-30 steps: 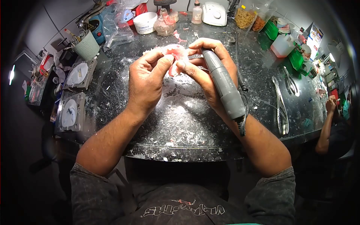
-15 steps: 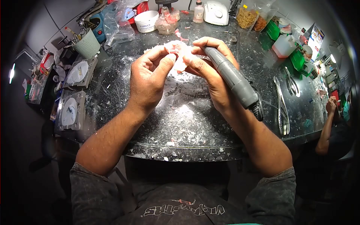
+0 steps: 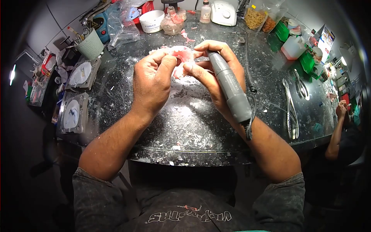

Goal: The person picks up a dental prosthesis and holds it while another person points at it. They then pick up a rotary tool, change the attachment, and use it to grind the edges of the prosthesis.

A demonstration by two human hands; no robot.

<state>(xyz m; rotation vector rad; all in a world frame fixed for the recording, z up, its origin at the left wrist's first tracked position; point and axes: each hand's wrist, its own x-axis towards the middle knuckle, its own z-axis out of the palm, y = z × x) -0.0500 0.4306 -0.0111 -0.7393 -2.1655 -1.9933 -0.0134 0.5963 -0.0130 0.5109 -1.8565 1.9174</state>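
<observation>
A pink denture (image 3: 182, 55) is held up over the dusty bench top, its curved arch showing. My left hand (image 3: 152, 81) pinches its left side between thumb and fingers. Across my right hand (image 3: 210, 82) lies a grey rotary handpiece (image 3: 228, 83), gripped with its narrow end pointing away from me and its cord at the near end. The right thumb and fingertips also reach the denture's right side. The handpiece's tip is hidden behind the fingers. White and pink dust covers the bench below both hands.
Pliers-like metal tools (image 3: 290, 112) lie to the right. Two grey blocks with white inserts (image 3: 71, 116) stand left, near a cup of tools (image 3: 89, 44). A white tub (image 3: 152, 21), glass burner-like jar (image 3: 172, 25) and bottle (image 3: 205, 13) line the back. Another person's arm (image 3: 335, 133) shows far right.
The denture has turned, and its pink arch now faces me more. My right hand has swung the handpiece more upright, its cord end moving left.
</observation>
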